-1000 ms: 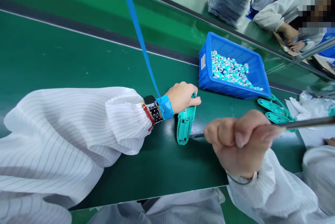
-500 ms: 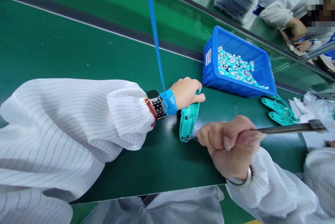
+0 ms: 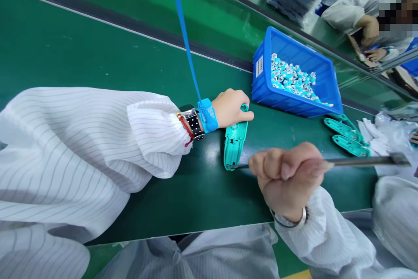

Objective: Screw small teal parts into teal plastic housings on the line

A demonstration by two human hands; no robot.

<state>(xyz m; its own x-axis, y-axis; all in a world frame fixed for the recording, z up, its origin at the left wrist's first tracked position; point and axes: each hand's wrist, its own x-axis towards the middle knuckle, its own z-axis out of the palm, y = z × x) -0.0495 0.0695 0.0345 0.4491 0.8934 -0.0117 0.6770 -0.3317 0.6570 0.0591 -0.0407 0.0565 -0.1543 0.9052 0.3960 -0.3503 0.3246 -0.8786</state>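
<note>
Head view: teal plastic housing (image 3: 235, 142) lies flat, inner side up, on the green bench mat (image 3: 98, 44). Left hand (image 3: 230, 108) is curled over its upper end, fingers closed on it, forearm low along the bench, blue wrist strap (image 3: 207, 115) on. Right hand (image 3: 284, 179) is a tight fist round a slim metal pry tool (image 3: 359, 161), tip at the housing's lower end; contact unclear. Work on this housing: state can't be told from here. Left on the bench: two more teal housings (image 3: 341, 129) by the blue plastic bin (image 3: 261, 92), holding a heap of small teal-and-silver parts (image 3: 290, 76).
</note>
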